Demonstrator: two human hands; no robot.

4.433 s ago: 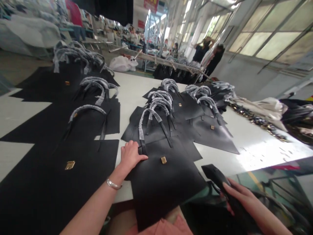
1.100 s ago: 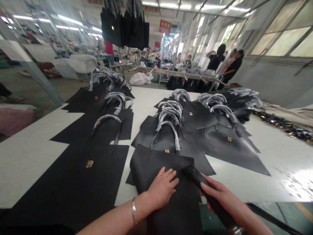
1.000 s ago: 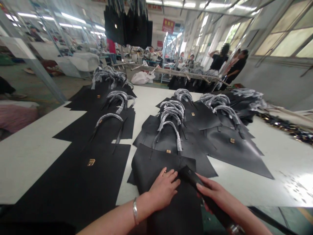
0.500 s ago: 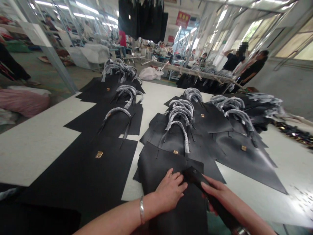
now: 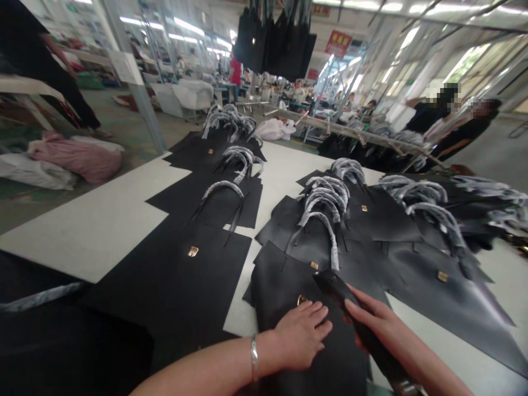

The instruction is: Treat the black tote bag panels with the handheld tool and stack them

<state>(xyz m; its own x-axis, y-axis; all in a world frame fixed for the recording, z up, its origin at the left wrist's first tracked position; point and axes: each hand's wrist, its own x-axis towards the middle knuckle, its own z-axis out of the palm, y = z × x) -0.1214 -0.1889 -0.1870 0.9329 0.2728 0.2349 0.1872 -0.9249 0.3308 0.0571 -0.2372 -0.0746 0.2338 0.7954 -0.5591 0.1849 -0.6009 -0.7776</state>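
Observation:
My left hand (image 5: pixel 304 334), with a silver bangle at the wrist, lies palm down with fingers apart on a black bag panel (image 5: pixel 274 278). A gold clasp (image 5: pixel 302 300) shows just above its fingertips, partly covered. In my right hand (image 5: pixel 371 313) is a long black hand tool (image 5: pixel 342 289) with a metal part near its lower end; its exact kind I cannot tell. The tool's tip hovers over or touches the panel's upper edge, close to a second gold clasp (image 5: pixel 314 265). Behind that edge arches a handle (image 5: pixel 330 234) wrapped in pale film.
More black panels with gold clasps lie in overlapping rows on the white table (image 5: pixel 119 212), left (image 5: pixel 206 264) and right (image 5: pixel 437 258). Black pieces (image 5: pixel 276 44) hang overhead. A metal post (image 5: pixel 136 88) stands left, beside pink and white bundles (image 5: pixel 82 157). Several people are in the background.
My view has turned left, so the scene sits further right. The tool has moved up toward the panel's upper edge. My left hand sits lower on the panel, and the gold clasp above its fingers now shows.

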